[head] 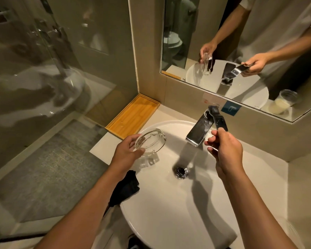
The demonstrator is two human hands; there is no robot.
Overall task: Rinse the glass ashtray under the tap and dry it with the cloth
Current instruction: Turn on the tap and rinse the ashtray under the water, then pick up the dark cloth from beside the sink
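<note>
My left hand grips a round clear glass ashtray, tilted on edge over the left side of the white sink, apart from the water. My right hand pinches the end of the chrome tap lever, which is raised. Water falls from the tap spout straight down to the drain. A dark cloth lies bunched on the sink's left rim, partly under my left forearm.
A wooden tray sits on the counter in the back left corner. The mirror hangs behind the tap. A plastic cup shows only as a reflection at the right. A glass shower wall stands to the left.
</note>
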